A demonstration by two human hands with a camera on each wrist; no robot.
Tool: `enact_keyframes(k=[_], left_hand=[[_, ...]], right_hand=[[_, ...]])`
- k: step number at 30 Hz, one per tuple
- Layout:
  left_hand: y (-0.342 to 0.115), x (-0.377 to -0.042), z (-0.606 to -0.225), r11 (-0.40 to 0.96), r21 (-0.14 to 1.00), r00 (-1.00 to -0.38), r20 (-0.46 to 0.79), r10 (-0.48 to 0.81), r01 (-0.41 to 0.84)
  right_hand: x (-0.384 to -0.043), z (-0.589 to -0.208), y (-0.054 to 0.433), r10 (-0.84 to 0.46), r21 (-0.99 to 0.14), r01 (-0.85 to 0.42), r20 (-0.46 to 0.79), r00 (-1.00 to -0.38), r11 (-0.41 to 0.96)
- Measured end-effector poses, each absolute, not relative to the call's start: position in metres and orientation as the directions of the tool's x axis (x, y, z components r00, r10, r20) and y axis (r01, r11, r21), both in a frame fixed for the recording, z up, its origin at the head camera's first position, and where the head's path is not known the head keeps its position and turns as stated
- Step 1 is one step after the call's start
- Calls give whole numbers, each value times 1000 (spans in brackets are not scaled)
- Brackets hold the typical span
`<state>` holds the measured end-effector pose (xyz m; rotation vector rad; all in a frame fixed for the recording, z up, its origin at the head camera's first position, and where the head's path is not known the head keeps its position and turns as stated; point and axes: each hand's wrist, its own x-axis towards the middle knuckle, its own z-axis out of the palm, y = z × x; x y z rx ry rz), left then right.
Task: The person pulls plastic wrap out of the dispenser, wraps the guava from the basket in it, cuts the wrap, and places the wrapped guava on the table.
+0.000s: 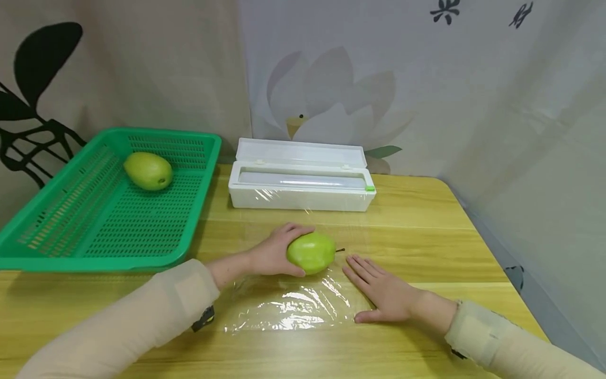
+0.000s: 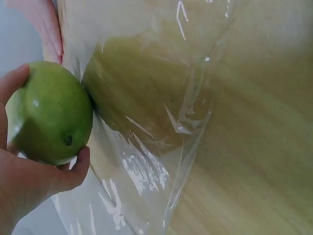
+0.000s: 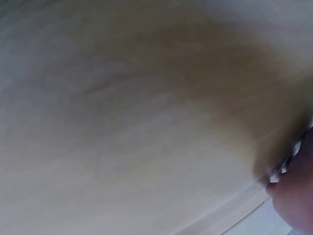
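My left hand (image 1: 272, 255) grips a green pear (image 1: 312, 253) around its left side, with the stem pointing right. In the left wrist view, the pear's blossom end (image 2: 68, 140) faces the camera, between curled fingers and thumb. Beneath it, a sheet of clear cling film (image 1: 295, 313) lies wrinkled and shiny on the table. Flat on the film's right edge rests my right hand (image 1: 385, 292), fingers straight and thumb spread. The right wrist view catches only part of that hand (image 3: 296, 196) at its right border.
Behind the pear stands a white cling film box (image 1: 300, 199), lid raised, with a roll inside. A green plastic basket (image 1: 199, 210) on the left holds another green pear (image 1: 148, 171). The wooden table (image 1: 426, 231) ends at a curtain.
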<state>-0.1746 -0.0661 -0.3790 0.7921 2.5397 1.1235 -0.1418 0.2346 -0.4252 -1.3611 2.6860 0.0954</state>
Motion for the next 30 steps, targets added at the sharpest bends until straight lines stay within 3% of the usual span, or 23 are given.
enact_keyframes(k=[10,19,27,30], left_hand=[[-66,-177,-378,580,753,-827,-87,556,311],[-77,-176,-377,588,755,-835,-100,541,291],[-106,-164,-363,590,741,-869,-17,495,322],[-118,-156,-367,603,718,-859,-12,511,349]], right_hand=[[-139,-418,236,-798,-28,-800,-99,-594,599],[-141,-406,242,-816,-104,-830,148,-558,549],[-135,-404,246,-853,-98,-891,259,-452,443],[-133,-406,248,-860,-101,-897,255,-442,431]])
